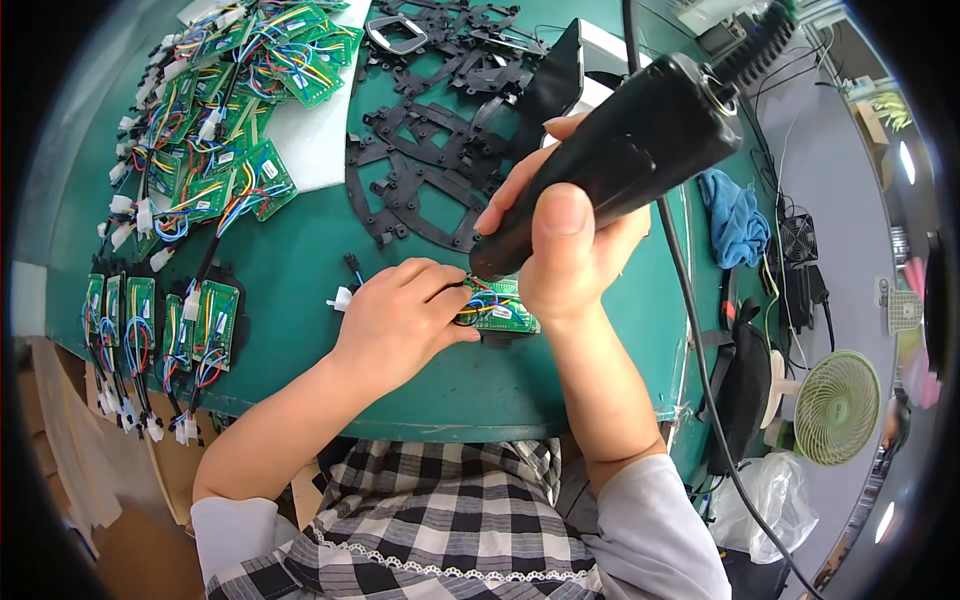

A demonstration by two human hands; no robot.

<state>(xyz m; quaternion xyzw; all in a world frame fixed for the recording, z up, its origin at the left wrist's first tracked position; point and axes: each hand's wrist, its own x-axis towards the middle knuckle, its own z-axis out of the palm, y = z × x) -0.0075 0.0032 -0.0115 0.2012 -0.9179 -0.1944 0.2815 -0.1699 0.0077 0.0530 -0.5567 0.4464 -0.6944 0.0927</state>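
Observation:
My right hand [582,262] is wrapped round a black electric screwdriver [640,140], held at a slant with a coiled cord at its upper end. The tool's lower end points down over a green circuit board [513,318] with red, blue and yellow wires. My left hand [400,315] steadies that board from its left side, fingers bent over its edge and wires. A dark edge shows under the board. A white connector [341,299] lies just left of my left hand. The screwdriver's tip and any screw are hidden.
Wired green boards [225,125] are heaped at the far left. Several fitted boards [214,325] lie in a row at the near left. Black plastic frames [420,170] cover the back middle. A blue cloth [735,218], a cable [690,300] and a small fan [840,407] are at right.

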